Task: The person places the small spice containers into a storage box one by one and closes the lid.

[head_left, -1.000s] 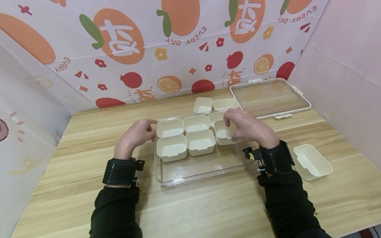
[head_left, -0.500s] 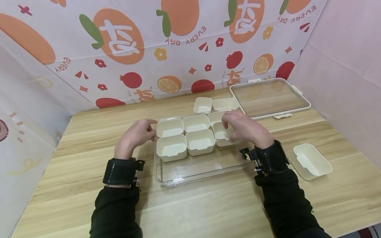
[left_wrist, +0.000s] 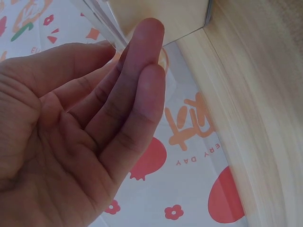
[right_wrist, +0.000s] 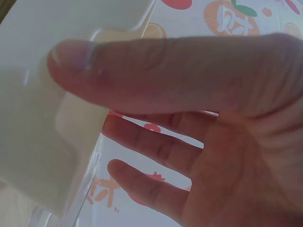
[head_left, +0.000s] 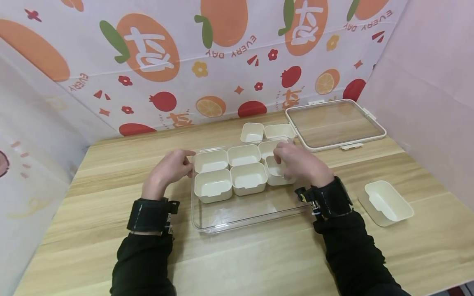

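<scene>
A clear rectangular box (head_left: 252, 221) holds several small cream bins in two rows at its far side. My right hand (head_left: 305, 164) grips the front-row bin at the right (head_left: 279, 180); in the right wrist view its thumb (right_wrist: 75, 59) lies over that bin's wall (right_wrist: 33, 123). At the box's left wall, my left hand (head_left: 168, 167) touches the far corner with its index finger, the other fingers loosely bent. From the left wrist view, these fingers (left_wrist: 149, 90) lie near the clear wall (left_wrist: 165, 19) and hold nothing. The left thumb's contact is hard to tell.
A clear lid with a white frame (head_left: 335, 146) lies at the back right. Two cream bins, a small one (head_left: 252, 132) and a wider one (head_left: 279, 130), stand behind the box. Another cream bin (head_left: 386, 201) stands on the wooden table (head_left: 111, 172) at the right.
My right hand has moved slightly left and toward me, and the bin in it has come down lower, beside its front-row neighbour. The left hand has stayed at the box's wall.
</scene>
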